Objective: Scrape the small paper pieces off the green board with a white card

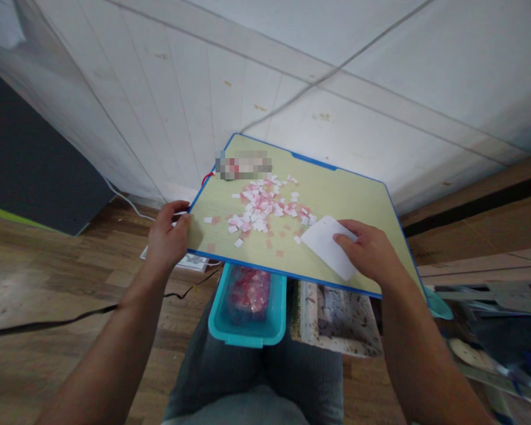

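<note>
A pale yellow board [354, 195] with a blue rim is spread in front of me. My left hand [168, 236] is closed on its left edge, thumb on top and fingers partly hidden. Between thumb and fingers, my right hand [367, 251] grips a flat white card [325, 242] over the board's right half. Small white and pink square pieces [261, 206] lie in a loose heap left of the card, a few scattered around it. A blurred-out item [245, 165] rests in the board's far left corner.
Below the board's near edge, a turquoise plastic bin [248, 339] holds pinkish-red contents beside a mottled pale box [345, 345]. A white panelled wall [181, 88] rises behind. A black cable [71, 321] crosses the wooden floor at left. Cluttered items [491, 348] stand at right.
</note>
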`<move>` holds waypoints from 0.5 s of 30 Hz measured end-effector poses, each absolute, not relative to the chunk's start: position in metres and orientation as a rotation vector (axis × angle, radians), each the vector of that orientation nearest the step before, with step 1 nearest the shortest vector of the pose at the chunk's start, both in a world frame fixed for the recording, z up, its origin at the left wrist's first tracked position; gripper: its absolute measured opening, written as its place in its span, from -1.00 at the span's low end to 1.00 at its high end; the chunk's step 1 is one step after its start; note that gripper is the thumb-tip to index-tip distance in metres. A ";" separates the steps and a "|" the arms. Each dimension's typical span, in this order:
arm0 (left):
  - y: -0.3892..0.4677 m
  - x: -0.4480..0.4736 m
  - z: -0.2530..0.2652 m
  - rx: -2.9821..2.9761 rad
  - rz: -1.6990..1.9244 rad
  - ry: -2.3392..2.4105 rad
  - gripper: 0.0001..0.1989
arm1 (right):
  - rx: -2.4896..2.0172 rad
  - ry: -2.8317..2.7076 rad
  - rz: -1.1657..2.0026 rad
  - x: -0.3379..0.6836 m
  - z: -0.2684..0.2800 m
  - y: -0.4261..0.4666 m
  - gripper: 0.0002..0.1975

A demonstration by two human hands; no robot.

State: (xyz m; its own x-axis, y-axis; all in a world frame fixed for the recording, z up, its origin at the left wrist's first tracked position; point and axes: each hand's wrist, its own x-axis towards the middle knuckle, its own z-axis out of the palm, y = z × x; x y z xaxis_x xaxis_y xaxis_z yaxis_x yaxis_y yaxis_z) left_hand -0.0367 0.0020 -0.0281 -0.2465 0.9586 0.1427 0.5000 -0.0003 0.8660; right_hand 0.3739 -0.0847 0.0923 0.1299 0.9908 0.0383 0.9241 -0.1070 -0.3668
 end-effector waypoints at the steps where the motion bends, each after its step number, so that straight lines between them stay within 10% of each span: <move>1: 0.002 -0.036 -0.028 1.504 1.182 1.780 -0.59 | -2.150 -1.859 0.267 0.379 0.095 -0.085 -0.62; 15: 0.002 -0.038 -0.029 1.515 1.214 1.757 -0.62 | -1.949 -1.888 0.294 0.349 0.074 -0.071 -0.58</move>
